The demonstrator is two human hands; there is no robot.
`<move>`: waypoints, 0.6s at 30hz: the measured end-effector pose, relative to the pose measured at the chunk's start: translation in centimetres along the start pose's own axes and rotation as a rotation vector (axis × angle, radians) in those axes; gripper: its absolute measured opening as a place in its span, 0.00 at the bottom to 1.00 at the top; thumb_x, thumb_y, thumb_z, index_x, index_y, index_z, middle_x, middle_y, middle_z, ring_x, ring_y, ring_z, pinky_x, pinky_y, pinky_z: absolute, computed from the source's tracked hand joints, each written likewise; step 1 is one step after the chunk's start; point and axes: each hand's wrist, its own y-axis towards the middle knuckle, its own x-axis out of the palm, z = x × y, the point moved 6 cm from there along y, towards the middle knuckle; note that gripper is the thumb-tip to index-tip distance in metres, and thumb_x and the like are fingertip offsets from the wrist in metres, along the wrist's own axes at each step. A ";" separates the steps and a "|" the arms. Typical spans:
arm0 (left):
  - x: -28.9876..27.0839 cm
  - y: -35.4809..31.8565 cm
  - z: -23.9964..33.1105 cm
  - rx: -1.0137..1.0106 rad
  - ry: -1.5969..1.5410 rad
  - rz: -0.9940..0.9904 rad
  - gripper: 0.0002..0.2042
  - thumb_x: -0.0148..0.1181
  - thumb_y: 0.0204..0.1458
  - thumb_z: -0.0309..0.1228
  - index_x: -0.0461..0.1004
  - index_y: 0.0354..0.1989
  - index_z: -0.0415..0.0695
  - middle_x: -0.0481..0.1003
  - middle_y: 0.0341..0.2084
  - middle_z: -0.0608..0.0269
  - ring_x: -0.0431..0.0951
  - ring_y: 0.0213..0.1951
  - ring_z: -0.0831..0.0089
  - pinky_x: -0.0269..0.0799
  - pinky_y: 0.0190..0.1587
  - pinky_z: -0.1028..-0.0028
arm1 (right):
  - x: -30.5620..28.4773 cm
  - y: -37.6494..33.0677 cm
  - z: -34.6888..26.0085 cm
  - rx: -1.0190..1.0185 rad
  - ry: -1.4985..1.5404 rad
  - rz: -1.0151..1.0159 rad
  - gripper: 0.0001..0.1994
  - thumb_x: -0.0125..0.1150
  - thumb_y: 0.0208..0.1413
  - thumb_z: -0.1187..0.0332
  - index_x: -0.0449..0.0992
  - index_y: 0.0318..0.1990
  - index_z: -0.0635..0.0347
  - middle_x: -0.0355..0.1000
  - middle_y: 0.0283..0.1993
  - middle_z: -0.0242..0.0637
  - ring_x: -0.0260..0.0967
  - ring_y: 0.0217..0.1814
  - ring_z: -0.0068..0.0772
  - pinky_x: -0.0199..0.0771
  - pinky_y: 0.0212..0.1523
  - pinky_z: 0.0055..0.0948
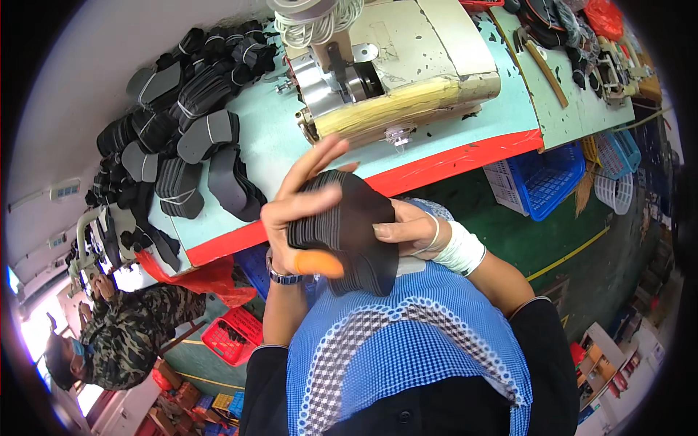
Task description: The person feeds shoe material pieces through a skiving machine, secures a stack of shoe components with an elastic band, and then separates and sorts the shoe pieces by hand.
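Note:
A thick stack of dark shoe-sole-shaped pieces [358,236] is held in front of my apron, its layered edges showing on the left. My right hand [414,229] grips the stack's right side, thumb on its face and the other fingers hidden behind. A white wrap circles that wrist. Along the left edges lies my left hand [291,214], fingers spread and slightly blurred. Its thumb wears an orange cover [318,263] and rests against the stack. Similar tied bundles [179,187] lie on the table to the left.
A sewing machine [407,80] stands on the pale green table with a red edge [458,161]. Blue baskets [556,185] sit below at right, a red crate [231,336] at lower left. A hammer [547,73] lies at far right. Another person [131,330] sits at left.

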 end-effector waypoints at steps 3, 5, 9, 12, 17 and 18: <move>-1.1 0.8 -0.2 -0.112 0.030 -0.094 0.30 0.79 0.35 0.41 0.78 0.49 0.42 0.70 0.55 0.33 0.76 0.52 0.48 0.70 0.55 0.54 | 0.8 0.0 0.1 -0.020 0.062 -0.012 0.38 0.58 0.59 0.64 0.46 0.72 0.64 0.57 0.69 0.45 0.58 0.70 0.36 0.58 0.68 0.37; -2.7 1.5 -0.8 -0.140 -0.096 0.030 0.29 0.77 0.39 0.44 0.76 0.47 0.41 0.69 0.55 0.34 0.77 0.50 0.50 0.71 0.54 0.56 | 0.9 0.1 -0.5 -0.082 0.147 -0.001 0.37 0.57 0.59 0.64 0.47 0.72 0.65 0.57 0.69 0.45 0.58 0.70 0.36 0.59 0.68 0.36; -5.4 3.5 -3.0 -0.296 -0.375 -0.017 0.31 0.73 0.45 0.44 0.68 0.54 0.41 0.68 0.55 0.37 0.72 0.55 0.56 0.69 0.58 0.63 | -0.2 0.6 -2.2 -0.263 -0.068 0.192 0.33 0.56 0.60 0.68 0.52 0.70 0.70 0.64 0.64 0.46 0.63 0.66 0.34 0.63 0.65 0.33; -5.3 5.5 -3.0 -0.713 -0.015 -0.152 0.26 0.62 0.57 0.36 0.64 0.61 0.36 0.72 0.51 0.54 0.74 0.51 0.71 0.70 0.52 0.72 | -1.8 0.3 -2.9 -0.447 -0.563 0.603 0.27 0.58 0.60 0.73 0.59 0.66 0.72 0.70 0.59 0.43 0.68 0.59 0.27 0.68 0.60 0.28; -8.6 6.8 -6.7 -0.998 0.406 -0.295 0.15 0.51 0.65 0.33 0.72 0.51 0.32 0.78 0.42 0.64 0.77 0.41 0.80 0.72 0.46 0.79 | -2.9 2.3 -2.6 -0.466 -0.357 0.750 0.20 0.57 0.61 0.73 0.68 0.60 0.73 0.75 0.51 0.40 0.72 0.51 0.24 0.72 0.54 0.24; -9.3 6.8 -7.4 -1.077 0.290 -0.261 0.16 0.52 0.64 0.34 0.71 0.51 0.32 0.78 0.42 0.63 0.77 0.40 0.79 0.72 0.46 0.78 | -3.1 2.5 -3.0 -0.481 -0.353 0.771 0.19 0.57 0.62 0.72 0.69 0.58 0.73 0.76 0.49 0.40 0.73 0.49 0.24 0.73 0.53 0.24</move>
